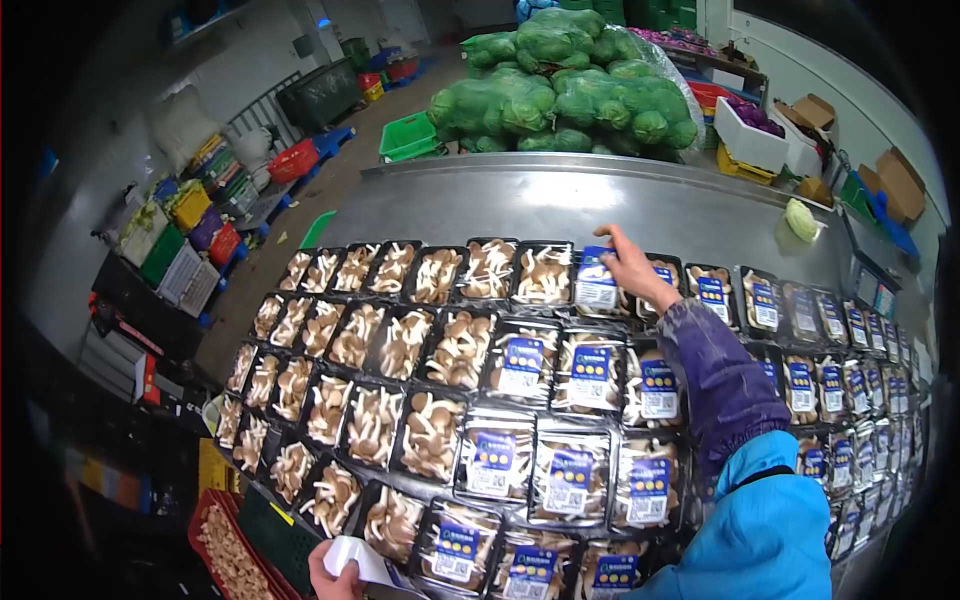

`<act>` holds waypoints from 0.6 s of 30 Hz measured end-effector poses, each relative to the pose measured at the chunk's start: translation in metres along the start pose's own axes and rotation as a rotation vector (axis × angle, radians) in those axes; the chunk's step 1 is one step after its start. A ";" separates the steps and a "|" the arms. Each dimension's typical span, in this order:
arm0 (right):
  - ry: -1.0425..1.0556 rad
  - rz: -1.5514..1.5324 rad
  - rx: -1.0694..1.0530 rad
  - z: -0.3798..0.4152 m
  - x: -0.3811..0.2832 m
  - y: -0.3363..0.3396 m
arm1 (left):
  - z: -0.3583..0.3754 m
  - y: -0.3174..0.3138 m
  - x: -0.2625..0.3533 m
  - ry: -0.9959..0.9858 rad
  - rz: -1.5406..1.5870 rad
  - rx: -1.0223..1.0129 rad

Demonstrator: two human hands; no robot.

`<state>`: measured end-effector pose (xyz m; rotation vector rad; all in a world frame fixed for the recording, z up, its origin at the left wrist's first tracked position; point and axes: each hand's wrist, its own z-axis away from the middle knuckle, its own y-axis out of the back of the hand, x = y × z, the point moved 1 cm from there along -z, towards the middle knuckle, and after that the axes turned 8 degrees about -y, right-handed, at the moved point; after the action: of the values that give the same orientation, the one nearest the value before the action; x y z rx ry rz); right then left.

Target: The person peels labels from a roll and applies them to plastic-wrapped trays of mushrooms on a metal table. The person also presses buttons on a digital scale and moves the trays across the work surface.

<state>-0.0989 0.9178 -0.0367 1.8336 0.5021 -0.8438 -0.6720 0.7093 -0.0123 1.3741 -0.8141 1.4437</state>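
My right hand (632,266) reaches over the back row of packs. Its fingers are extended at the upper right edge of a blue-and-white label (597,282), which lies on a film-wrapped mushroom pack. At the bottom of the view, my left hand (336,576) pinches a strip of label paper (362,560), white on the side facing me. The strip's lower end is out of sight. Rows of black trays of brown mushrooms surround both hands. Packs on the left, such as this mushroom pack (405,342), are bare of labels; those on the right, such as this labelled pack (588,372), carry them.
The packs stand on a steel table (450,200). Behind it are piled green net bags of cabbages (560,90). A loose cabbage (801,220) and a scale (872,285) are at the right. A red crate (215,540) stands at the lower left, below the table edge.
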 end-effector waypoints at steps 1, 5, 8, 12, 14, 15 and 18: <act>-0.051 0.056 -0.024 -0.011 0.021 -0.003 | 0.001 -0.002 0.003 0.015 -0.037 -0.022; 0.050 0.428 0.071 -0.017 0.076 -0.037 | 0.007 -0.007 0.014 0.065 -0.130 -0.068; 0.158 0.875 0.191 -0.007 0.071 -0.054 | 0.013 -0.013 0.026 0.027 -0.043 -0.082; 0.234 0.961 0.342 0.013 0.016 -0.061 | 0.018 -0.011 0.037 0.035 0.167 -0.078; 0.297 0.406 0.091 0.050 -0.050 -0.085 | 0.022 -0.010 0.047 0.048 0.217 -0.126; 0.372 0.213 -0.075 0.077 -0.087 -0.101 | 0.026 -0.011 0.055 0.051 0.193 -0.128; 0.447 -0.357 -0.726 0.195 -0.204 -0.142 | 0.035 -0.006 0.078 0.055 0.329 -0.234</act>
<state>-0.3929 0.8040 -0.0209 1.2507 1.2652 -0.3768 -0.6479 0.6934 0.0682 1.0531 -1.1742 1.5679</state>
